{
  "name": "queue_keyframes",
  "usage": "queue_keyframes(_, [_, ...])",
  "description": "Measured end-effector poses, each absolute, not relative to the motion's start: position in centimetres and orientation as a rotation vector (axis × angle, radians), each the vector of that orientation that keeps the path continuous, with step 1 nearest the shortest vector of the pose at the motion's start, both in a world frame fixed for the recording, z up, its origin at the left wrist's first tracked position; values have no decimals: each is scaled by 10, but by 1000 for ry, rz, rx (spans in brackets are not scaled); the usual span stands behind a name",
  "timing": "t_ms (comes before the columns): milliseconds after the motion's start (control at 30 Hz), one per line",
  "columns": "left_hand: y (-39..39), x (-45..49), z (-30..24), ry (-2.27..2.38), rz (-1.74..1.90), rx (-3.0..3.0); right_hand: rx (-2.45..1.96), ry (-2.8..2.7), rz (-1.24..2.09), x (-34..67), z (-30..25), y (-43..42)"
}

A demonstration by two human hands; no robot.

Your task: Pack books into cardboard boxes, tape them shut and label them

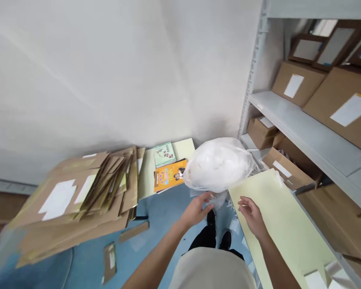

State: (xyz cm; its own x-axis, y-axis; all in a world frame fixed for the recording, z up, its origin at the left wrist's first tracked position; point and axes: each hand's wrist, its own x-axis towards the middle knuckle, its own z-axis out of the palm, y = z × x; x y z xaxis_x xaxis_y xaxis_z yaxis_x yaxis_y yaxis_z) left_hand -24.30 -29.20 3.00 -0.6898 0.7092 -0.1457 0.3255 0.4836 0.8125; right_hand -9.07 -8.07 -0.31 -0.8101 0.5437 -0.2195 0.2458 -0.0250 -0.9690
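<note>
My left hand is in front of a bulging white plastic bag, just below its lower edge. Its thumb and fingers are apart and nothing shows between them. My right hand hovers over the pale yellow tabletop on the right, fingers loosely bent and apart, holding nothing. Left of the bag lie an orange book and a green-bordered book on another pale yellow surface. What the bag contains is hidden.
Flattened cardboard boxes are piled on the left. Grey shelving on the right holds cardboard boxes. Cardboard scraps and bits of clear plastic lie on the blue floor. White paper pieces sit at lower right.
</note>
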Motion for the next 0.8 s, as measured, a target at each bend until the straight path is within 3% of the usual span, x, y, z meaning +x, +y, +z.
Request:
queue_keyframes(400, [-421, -307, -3, 2592, 1230, 289, -280, -2560, 2060, -206, 10, -200])
queue_keyframes(600, [-488, -371, -55, 2310, 1356, -139, -78, -2835, 1940, -283, -16, -282])
queue_keyframes(800, [-524, -416, -101, 2159, 1324, -414, -422, -2874, 1847, -357, -76, -322])
